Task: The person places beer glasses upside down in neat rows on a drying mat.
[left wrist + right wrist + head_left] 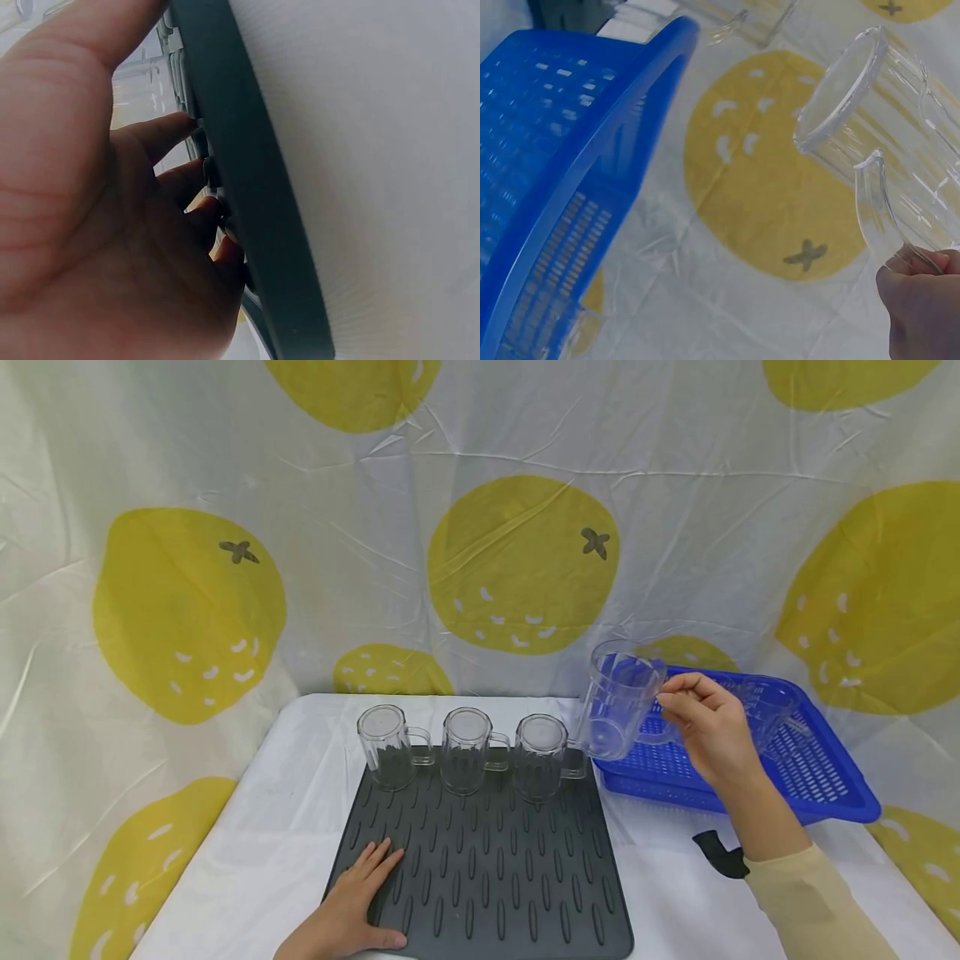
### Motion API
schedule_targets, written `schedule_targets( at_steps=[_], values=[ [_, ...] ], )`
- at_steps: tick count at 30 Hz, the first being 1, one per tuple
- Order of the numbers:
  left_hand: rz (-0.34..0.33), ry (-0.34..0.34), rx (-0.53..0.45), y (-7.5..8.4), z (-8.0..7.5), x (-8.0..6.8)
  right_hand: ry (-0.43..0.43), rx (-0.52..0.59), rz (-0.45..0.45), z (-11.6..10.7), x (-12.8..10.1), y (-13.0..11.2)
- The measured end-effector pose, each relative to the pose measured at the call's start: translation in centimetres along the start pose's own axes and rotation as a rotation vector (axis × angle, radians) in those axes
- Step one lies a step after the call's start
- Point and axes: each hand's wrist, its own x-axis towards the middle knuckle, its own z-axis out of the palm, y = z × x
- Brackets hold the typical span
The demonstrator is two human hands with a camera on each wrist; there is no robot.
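My right hand (708, 727) pinches the handle of a clear mug (618, 702), holding it up in front of the basket's left end. In the right wrist view, the fingers (922, 262) grip the lower part of that handle, and the mug (900, 127) is tilted. Spread out, my left hand (352, 902) rests on the left front edge of a dark grey ridged mat (487, 877). Three clear mugs, a left one (390, 752), a middle one (465, 752) and a right one (540, 760), stand in a row along the mat's back edge, handles pointing right.
A blue perforated basket (847, 785) stands right of the mat, with at least one clear mug (765, 714) inside. A small black curved piece (722, 856) is by my right wrist. The fruit-patterned cloth (352, 568) hangs behind the white-covered table (247, 827).
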Motion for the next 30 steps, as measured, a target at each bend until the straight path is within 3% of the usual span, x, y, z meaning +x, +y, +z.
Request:
schedule_targets(
  at_steps=[7,30],
  values=[
    [-0.005,0.003,-0.003,-0.1,0.0,0.0,-0.084,-0.031,-0.017,1.8,-0.9,0.0],
    [0.0,0.001,-0.01,-0.3,0.0,0.1,-0.26,0.04,0.014,6.8,-3.0,1.7]
  ],
)
